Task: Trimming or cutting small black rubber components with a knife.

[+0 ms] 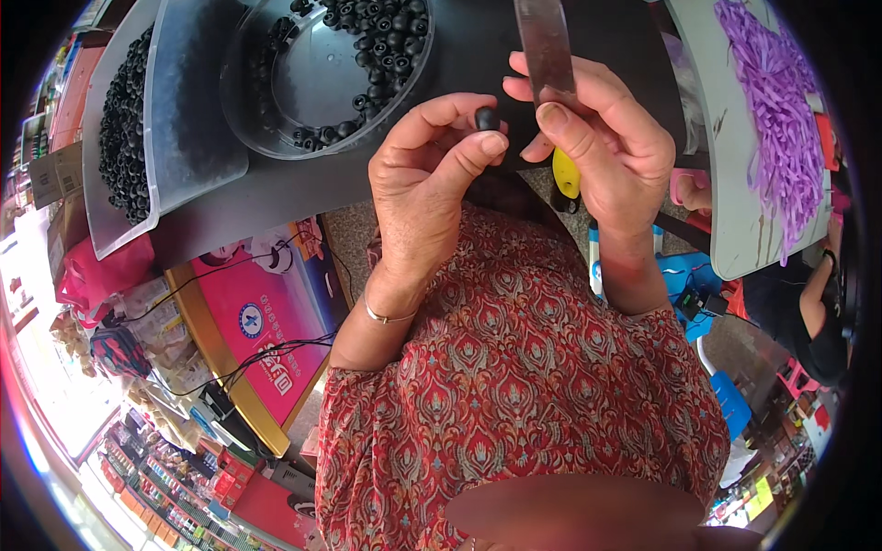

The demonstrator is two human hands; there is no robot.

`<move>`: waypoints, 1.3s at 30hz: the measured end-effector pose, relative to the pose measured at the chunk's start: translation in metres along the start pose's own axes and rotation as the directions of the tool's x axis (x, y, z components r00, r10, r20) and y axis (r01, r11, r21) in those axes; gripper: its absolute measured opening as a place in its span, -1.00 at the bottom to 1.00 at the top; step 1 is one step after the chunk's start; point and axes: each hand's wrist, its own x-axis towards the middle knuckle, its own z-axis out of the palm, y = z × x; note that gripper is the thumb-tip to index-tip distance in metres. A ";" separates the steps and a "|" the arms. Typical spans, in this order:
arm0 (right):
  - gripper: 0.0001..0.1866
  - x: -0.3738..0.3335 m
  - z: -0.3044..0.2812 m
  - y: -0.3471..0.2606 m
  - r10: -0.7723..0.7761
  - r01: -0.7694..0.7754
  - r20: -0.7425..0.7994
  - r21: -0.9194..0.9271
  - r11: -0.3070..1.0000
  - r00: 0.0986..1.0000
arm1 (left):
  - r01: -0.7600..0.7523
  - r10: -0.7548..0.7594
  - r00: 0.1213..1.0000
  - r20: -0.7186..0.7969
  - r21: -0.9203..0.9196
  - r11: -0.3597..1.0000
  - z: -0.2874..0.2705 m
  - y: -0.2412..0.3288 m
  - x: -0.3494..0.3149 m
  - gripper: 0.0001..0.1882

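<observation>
Head view. Of the two hands, the left hand (423, 179) was nearly closed, thumb and forefinger pinching one black bead (487, 118) (smooth, rounded) above the near edge of the dark, flat surface (487, 55). The right hand (614, 151), fingers loosely curled, gripped one flat, dull-brown blade-like strip (547, 46), apart from the bead. Step, as judged: single-piece handwork; the next move probably called for a firm pinch and a steady strip. Also: one round tub (317, 69), clear plastic, part-filled with similar pieces; one translucent bin (197, 101), holding more.
</observation>
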 end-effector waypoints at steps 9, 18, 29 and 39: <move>-0.75 -0.003 -0.002 0.003 0.033 -0.033 0.063 -0.001 0.999 0.997 | -0.031 0.028 0.999 0.039 0.072 0.997 -0.009 -0.007 0.000 -0.70; -0.76 -0.003 -0.006 0.004 0.121 -0.129 0.104 0.072 0.989 0.987 | 0.062 -0.033 0.992 0.122 -0.249 0.966 -0.009 -0.012 0.003 -0.71; -0.75 -0.005 -0.003 0.000 0.109 -0.122 0.133 0.094 0.988 0.985 | 0.078 -0.061 0.992 0.111 -0.148 0.986 -0.009 -0.017 0.000 -0.68; -0.78 -0.006 -0.008 0.004 0.256 -0.267 0.139 0.070 0.961 0.957 | -0.025 0.024 0.990 0.138 0.005 1.000 -0.013 -0.018 -0.001 -0.70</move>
